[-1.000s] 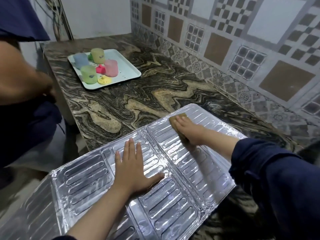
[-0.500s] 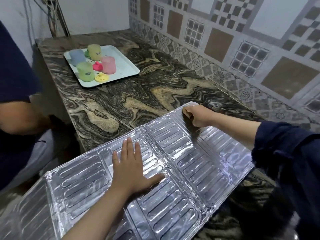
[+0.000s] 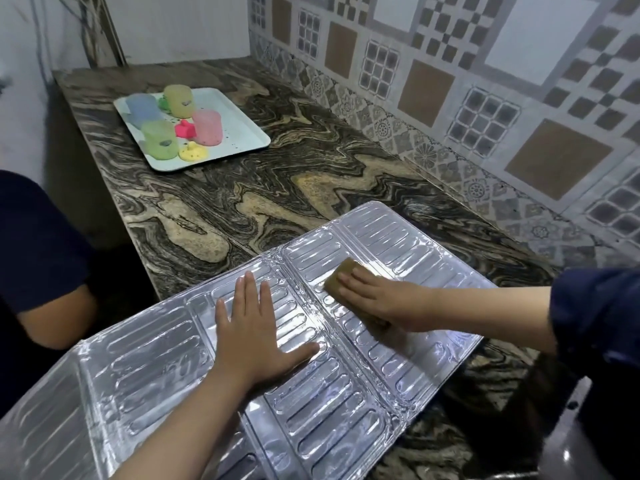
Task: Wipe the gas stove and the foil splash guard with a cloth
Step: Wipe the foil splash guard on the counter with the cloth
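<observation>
Marble counter runs away from both hands toward the tiled wall; foil splash guard lies flat on its near end, unfolded into panels, spreading under both hands and past the left wrist off the counter edge. No gas stove identifiable in view; a dark glossy surface below the right sleeve could be part of it, cannot say. Left hand is flat on the middle panel, fingers straight and spread, thumb out toward the fold, pinning the sheet. Right hand lies just beyond the left thumb, across the fold, fingers extended over a tan cloth, pressing it onto the right panel; cloth shows ahead of the fingertips and a strip under the palm. Change: half a second ago this hand sat at the panel's far corner, well away from the left hand; now it is drawn back and inward, close to the fold. Reads as a return stroke, wiping under way. Left hand has not shifted. Judgement: right panel partly covered; middle and left panels, under and beyond the left hand, likely still to do, then the stove. Well ahead of both hands, a pale tray with coloured cups, untouched.
</observation>
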